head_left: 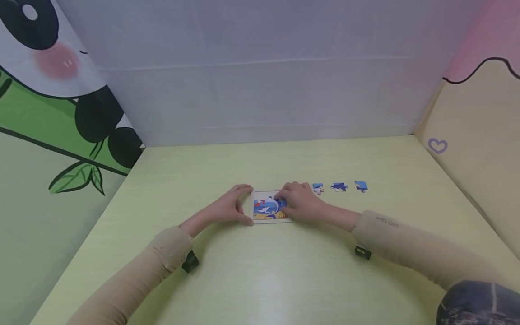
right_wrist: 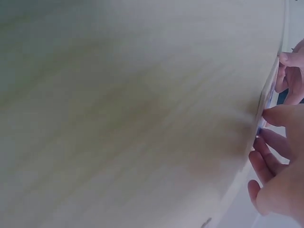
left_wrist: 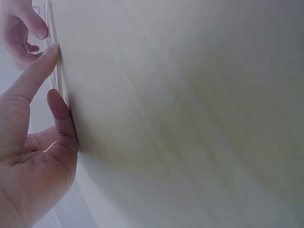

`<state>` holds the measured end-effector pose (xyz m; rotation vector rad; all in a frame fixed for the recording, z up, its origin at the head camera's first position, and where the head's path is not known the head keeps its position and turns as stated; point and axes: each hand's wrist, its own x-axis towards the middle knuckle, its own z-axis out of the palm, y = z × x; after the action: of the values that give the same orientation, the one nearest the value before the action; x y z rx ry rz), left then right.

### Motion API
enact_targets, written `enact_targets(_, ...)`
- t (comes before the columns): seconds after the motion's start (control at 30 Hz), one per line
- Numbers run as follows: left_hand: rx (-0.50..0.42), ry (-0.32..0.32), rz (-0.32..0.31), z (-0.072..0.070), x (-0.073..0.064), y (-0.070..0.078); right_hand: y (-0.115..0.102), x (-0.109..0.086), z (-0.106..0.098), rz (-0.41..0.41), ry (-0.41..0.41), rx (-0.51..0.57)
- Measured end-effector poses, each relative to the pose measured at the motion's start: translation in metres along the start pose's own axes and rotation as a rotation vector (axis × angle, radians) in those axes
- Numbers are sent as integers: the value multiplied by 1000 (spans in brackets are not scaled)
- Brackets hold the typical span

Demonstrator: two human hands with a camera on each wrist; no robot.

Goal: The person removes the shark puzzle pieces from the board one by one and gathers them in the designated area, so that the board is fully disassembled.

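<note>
A small jigsaw puzzle board (head_left: 268, 221) with a pale frame and a blue sea picture lies flat on the table. My left hand (head_left: 228, 207) holds the board's left side, forefinger at the far corner and thumb at the near one. From the right, my right hand (head_left: 302, 202) reaches over the board. Its thumb and forefinger pinch a blue puzzle piece (head_left: 281, 204) at the picture's right side, mostly hidden by the fingers. Seen from the left wrist, the board (left_wrist: 58, 76) appears edge-on beside the left thumb.
Three loose puzzle pieces lie in a row beyond the right hand: a blue-and-white one (head_left: 318, 188), a dark blue one (head_left: 339, 186) and a light blue one (head_left: 361, 186). A pale wall (head_left: 260, 99) rises behind the table (head_left: 243, 280), with decorated panels at both sides.
</note>
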<state>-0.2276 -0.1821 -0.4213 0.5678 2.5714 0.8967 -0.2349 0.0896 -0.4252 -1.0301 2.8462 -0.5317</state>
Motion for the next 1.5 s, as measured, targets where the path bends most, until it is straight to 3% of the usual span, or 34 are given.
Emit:
enact_targets(0.3,-7,-2,1,-1,1,-1,-7,9,-9,21,-79,70)
enact_targets(0.5,-13,-1,2,-2,0,-1,-10,10,-11,21,-91,136)
enact_targets(0.97,-15,-5,4,-2,-1,0,-10,11,-15,-5,-129,176)
enact_targets(1.5,-4,-13,-3,-2,0,2,10,18,-28,-190,-273,134)
